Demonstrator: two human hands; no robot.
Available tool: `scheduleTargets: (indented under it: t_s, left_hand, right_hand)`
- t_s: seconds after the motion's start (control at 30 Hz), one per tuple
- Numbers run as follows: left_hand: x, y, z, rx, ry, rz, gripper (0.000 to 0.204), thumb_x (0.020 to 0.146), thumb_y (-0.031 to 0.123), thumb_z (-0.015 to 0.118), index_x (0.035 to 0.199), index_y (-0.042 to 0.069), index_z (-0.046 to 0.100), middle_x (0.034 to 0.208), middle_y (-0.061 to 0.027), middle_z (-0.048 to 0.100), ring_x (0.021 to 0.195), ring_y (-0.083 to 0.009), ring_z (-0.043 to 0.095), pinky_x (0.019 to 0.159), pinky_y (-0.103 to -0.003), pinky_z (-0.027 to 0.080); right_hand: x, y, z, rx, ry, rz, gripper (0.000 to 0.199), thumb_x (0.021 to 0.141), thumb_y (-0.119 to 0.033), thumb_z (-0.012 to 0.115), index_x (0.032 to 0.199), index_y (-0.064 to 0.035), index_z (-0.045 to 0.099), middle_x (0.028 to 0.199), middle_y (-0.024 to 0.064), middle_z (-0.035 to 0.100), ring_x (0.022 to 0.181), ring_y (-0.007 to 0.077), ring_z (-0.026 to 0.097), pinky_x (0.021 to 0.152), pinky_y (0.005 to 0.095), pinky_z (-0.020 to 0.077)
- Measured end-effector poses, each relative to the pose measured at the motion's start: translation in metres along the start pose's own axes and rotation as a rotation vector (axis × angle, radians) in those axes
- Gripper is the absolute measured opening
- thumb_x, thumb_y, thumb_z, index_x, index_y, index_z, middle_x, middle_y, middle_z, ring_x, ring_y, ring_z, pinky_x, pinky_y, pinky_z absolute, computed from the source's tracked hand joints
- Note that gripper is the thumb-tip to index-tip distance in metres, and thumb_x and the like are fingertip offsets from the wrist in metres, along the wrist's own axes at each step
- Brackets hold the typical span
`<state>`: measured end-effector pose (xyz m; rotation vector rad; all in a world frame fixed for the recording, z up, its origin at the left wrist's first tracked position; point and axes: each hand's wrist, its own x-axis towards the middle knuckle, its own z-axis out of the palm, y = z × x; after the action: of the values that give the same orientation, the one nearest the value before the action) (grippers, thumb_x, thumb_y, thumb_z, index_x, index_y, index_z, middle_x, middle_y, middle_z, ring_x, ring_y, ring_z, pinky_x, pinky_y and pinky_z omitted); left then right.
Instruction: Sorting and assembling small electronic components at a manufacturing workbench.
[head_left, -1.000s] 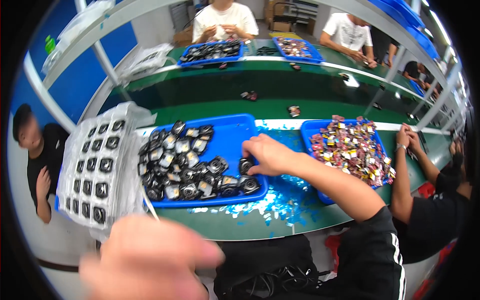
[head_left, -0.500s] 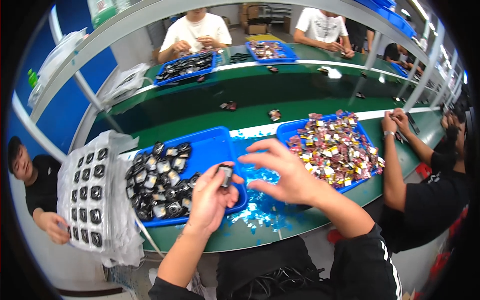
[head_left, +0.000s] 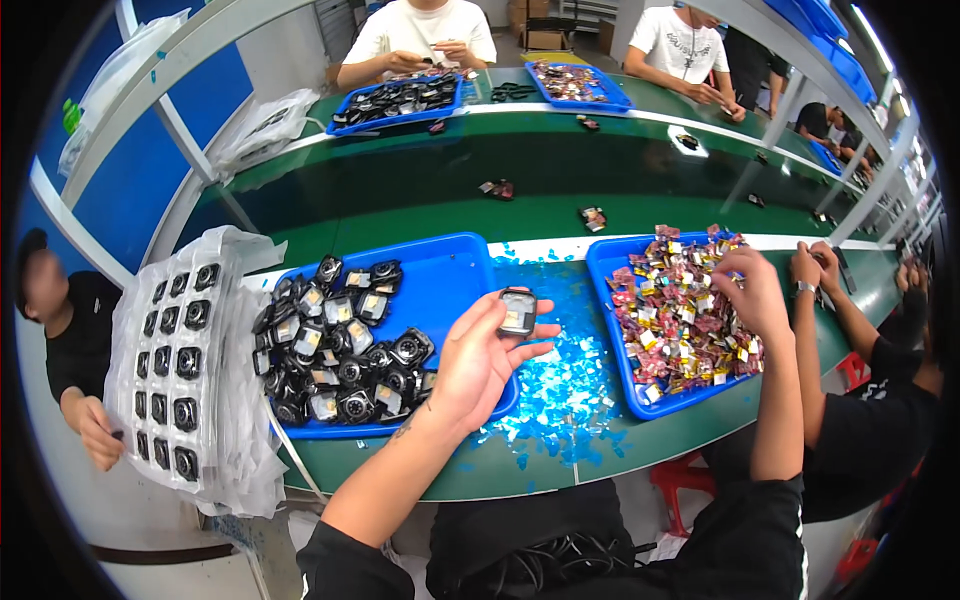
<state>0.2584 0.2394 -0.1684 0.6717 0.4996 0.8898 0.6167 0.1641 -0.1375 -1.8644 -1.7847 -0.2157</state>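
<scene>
My left hand (head_left: 472, 368), palm up, holds a square black watch case (head_left: 518, 313) by its edges, with thumb and fingers. The pale inner side of the case faces up. Over the right-hand blue tray (head_left: 632, 385) is my right hand (head_left: 755, 292). Its curved fingers and thumb are apart at the edge of a heap of small flex-cable parts (head_left: 680, 320), pink, yellow and white. Whether the fingertips touch a part is hard to see. Left of my left hand, another blue tray (head_left: 440, 262) holds many black watch cases (head_left: 350, 340).
Blue film scraps (head_left: 560, 395) litter the bench between the trays. A stack of clear blister trays with black cases (head_left: 175, 370) stands at the left, beside a person. Loose parts (head_left: 593, 218) lie on the green belt (head_left: 400, 215). Co-workers sit opposite and at the right.
My right hand has moved away from the left hand, rightward to the heap of parts. The left hand has shifted right and up, turning the watch case's inner side upward. The head view has shifted slightly.
</scene>
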Motion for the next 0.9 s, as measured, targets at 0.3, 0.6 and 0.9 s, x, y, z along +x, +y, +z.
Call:
scheduleTargets:
  t_s: [0.3,0.6,0.9]
  left_hand:
    - [0.007,-0.008,-0.015,0.291,0.079,0.116,0.023,0.095,0.004,0.054,0.117,-0.001,0.054,0.109,-0.0159,0.065,0.069,-0.0115,0.061,0.059,-0.022,0.049]
    - [-0.001,-0.005,-0.022,0.210,0.035,0.028,0.030,0.095,0.006,0.058,0.122,0.006,0.046,0.096,-0.0115,0.066,0.081,-0.0130,0.065,0.061,-0.019,0.046]
    - [-0.016,-0.015,-0.020,0.794,-0.125,0.329,0.020,0.094,0.012,0.058,0.109,0.004,0.067,0.117,-0.0068,0.053,0.095,-0.0117,0.058,0.074,-0.024,0.047]
  right_hand:
    - [0.003,-0.013,0.018,0.778,0.138,0.326,0.010,0.086,-0.002,0.066,0.090,-0.0031,0.057,0.078,-0.0029,0.060,0.071,0.0025,0.055,0.065,0.0171,0.0421]
    - [-0.012,-0.073,0.033,0.990,-0.044,0.329,0.012,0.088,-0.003,0.065,0.088,-0.0053,0.053,0.079,-0.0028,0.058,0.073,0.0031,0.054,0.065,0.0177,0.0422]
    - [-0.028,-0.165,0.067,1.161,-0.200,0.264,0.011,0.085,-0.001,0.067,0.088,-0.0017,0.057,0.080,0.0016,0.062,0.075,0.0056,0.059,0.067,0.0194,0.0460]
